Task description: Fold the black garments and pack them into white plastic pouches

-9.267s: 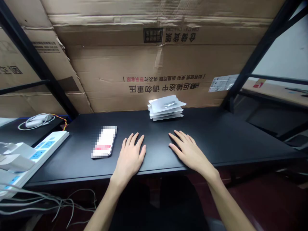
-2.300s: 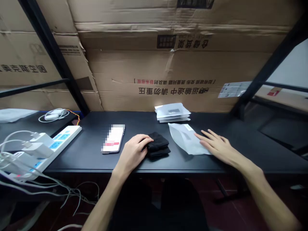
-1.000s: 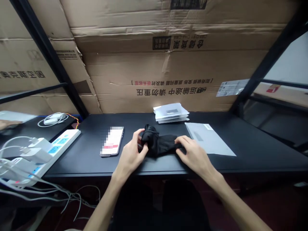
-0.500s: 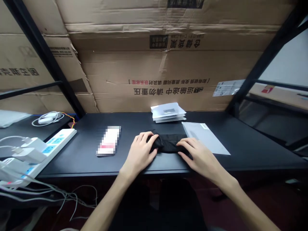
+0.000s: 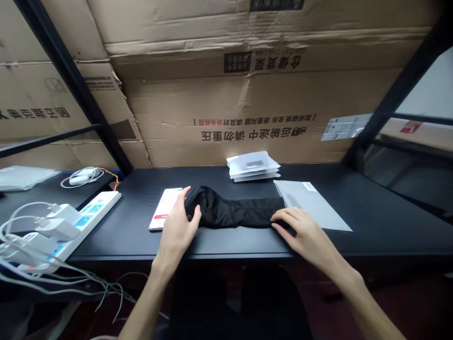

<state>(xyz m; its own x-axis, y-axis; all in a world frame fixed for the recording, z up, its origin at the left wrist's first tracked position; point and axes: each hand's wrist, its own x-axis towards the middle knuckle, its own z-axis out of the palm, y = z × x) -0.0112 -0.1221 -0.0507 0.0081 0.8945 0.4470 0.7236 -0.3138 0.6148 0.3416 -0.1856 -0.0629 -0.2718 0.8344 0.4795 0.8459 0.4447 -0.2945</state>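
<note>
The black cloth (image 5: 233, 212) lay stretched lengthwise on the counter (image 5: 389, 238), its bunched end just beside the phone (image 5: 163, 204). The left hand (image 5: 176, 222) stood against that end, its grip apart, fingers spread. The right hand (image 5: 304, 231) pressed the other end, grip also apart, near a flat plastic bag (image 5: 311, 200).

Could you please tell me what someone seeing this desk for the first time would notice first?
The long black fabric piece stretched across the black desk stands out, with the left hand at one end and the right hand at the other. Behind it, large cardboard sheets printed with upside-down Chinese text fill the background.
</note>
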